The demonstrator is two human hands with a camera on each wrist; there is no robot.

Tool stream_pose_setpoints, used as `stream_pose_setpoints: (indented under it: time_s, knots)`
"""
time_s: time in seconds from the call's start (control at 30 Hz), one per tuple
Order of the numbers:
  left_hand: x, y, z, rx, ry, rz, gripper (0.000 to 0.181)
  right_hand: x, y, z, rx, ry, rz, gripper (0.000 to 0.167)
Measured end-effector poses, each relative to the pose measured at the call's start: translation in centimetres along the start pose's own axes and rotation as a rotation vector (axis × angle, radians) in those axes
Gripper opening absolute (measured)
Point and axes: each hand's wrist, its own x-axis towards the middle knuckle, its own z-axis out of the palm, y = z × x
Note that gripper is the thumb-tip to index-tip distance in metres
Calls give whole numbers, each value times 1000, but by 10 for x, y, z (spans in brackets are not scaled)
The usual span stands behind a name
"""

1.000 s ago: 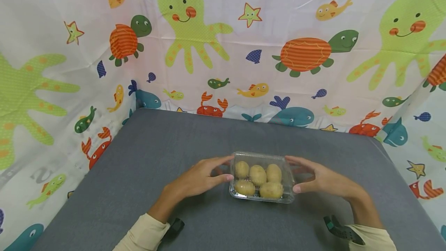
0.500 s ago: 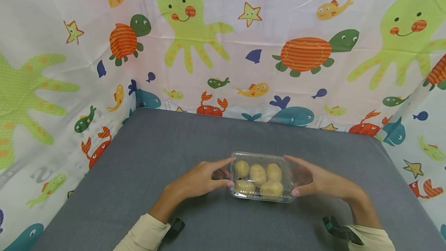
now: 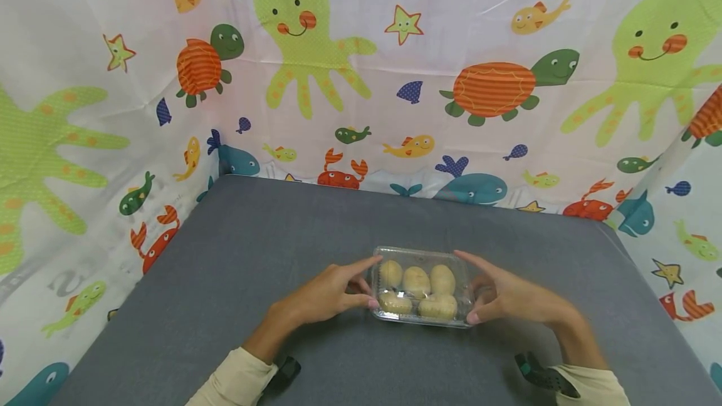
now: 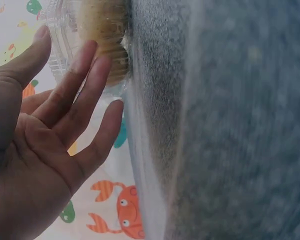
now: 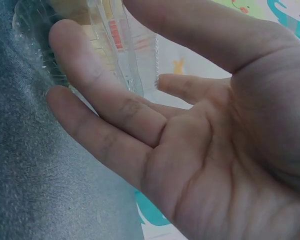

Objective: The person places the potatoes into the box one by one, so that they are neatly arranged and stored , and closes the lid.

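Note:
A clear plastic clamshell box (image 3: 422,322) with its lid down lies on the grey tabletop, holding several yellowish potatoes (image 3: 416,282). My left hand (image 3: 324,293) is at the box's left side, with index fingertip and thumb at its edge. In the left wrist view, that hand's fingers (image 4: 70,100) extend loosely beside the clear wall. My right hand (image 3: 516,296) is at the opposite side, thumb by the near right corner and index finger by the far one. The right wrist view shows its fingers (image 5: 105,110) reaching along the box wall, only slightly bent.
A grey cloth-covered table (image 3: 316,218) spreads around the box. Behind it and at both sides hangs a white curtain (image 3: 383,93) printed with sea animals. Dark wrist straps (image 3: 544,374) sit near the cream sleeves (image 3: 234,378).
My right hand has shifted slightly left, its thumb and fingers closer against the box. The left index finger and thumb have moved only a little. The box stays in nearly the same place.

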Motion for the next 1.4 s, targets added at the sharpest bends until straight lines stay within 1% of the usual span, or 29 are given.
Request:
stream_pose_setpoints:
  time_s: [0.33,0.43,0.63,0.9,1.2,1.4]
  knots:
    - [2,1,4,-3,26,-2,86,2,0,3,13,7,-12,117]
    - [2,1,5,-2,24,-5,88,2,0,4,18,8,-18,117]
    - [2,2,7,-26,15,-20,89,3,1,4,27,14,-4,117]
    - [2,2,9,-41,13,-18,91,2,3,4,53,9,0,117]
    - [3,1,8,-46,12,-13,92,3,2,4,44,15,3,116]
    - [3,1,9,-44,11,-10,93,4,2,7,32,36,15,119]
